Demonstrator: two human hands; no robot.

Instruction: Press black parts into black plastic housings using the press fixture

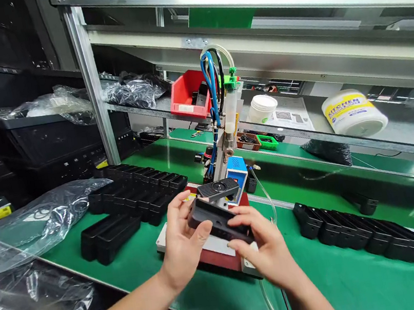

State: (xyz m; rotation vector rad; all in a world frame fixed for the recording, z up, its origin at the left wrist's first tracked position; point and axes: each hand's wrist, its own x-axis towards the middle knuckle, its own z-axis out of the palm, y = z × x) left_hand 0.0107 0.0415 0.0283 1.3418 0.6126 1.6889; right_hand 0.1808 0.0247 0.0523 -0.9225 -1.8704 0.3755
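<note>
Between my two hands is a black rectangular plastic housing [216, 218], tilted down to the right. My left hand [183, 241] grips its left end, thumb on the near side. Fingers of my right hand [261, 240] pinch the right end. Just behind the housing sits a black ribbed plate with a round centre [218, 188], on the dispensing machine [227, 136]. The machine has a clear syringe, blue and black hoses and a pale base. Whether the housing touches the machine cannot be seen.
Several black housings [134, 191] stand in rows at left, beside plastic film [38, 221]. Another row of black housings [367, 234] is at right on the green mat [328, 287]. The shelf above bears a red bin [188, 93], a white tub [262, 108] and a wipes canister [354, 115].
</note>
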